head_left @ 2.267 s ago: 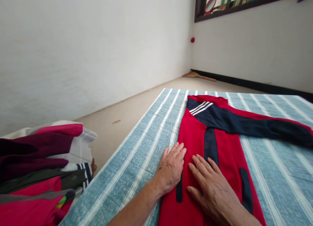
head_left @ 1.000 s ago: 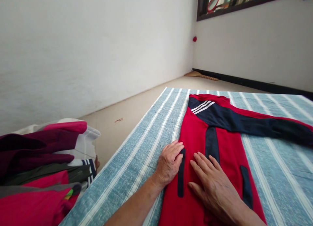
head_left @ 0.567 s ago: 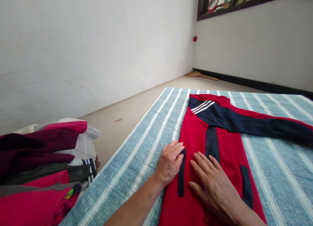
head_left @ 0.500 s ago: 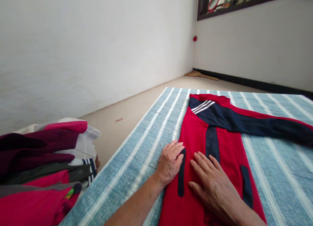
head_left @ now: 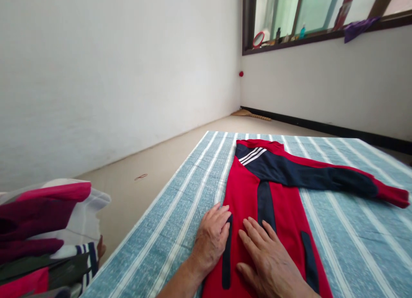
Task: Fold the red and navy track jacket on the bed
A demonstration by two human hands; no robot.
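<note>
A red and navy track jacket (head_left: 244,190) with three white stripes at the shoulder lies flat and folded lengthwise, one sleeve stretched out to the right. On its left edge, beside the navy pocket strip, rests my left hand (head_left: 213,231), fingers lying flat and not gripping. My right hand (head_left: 265,255) is spread palm down on the jacket's middle, near the navy centre panel. Its wrist runs out of the bottom of the view. The jacket's lower end is cut off by the frame.
Blue and white striped cloth (head_left: 180,195) covers the surface under the jacket. A pile of clothes (head_left: 41,220) stands at the left. Farther back are a broom (head_left: 251,114) on the floor and a window ledge (head_left: 302,42) with small items.
The camera view has tilted up and turned right, showing more of the window and the sleeve's red cuff. Both hands stay at about the same places on the jacket.
</note>
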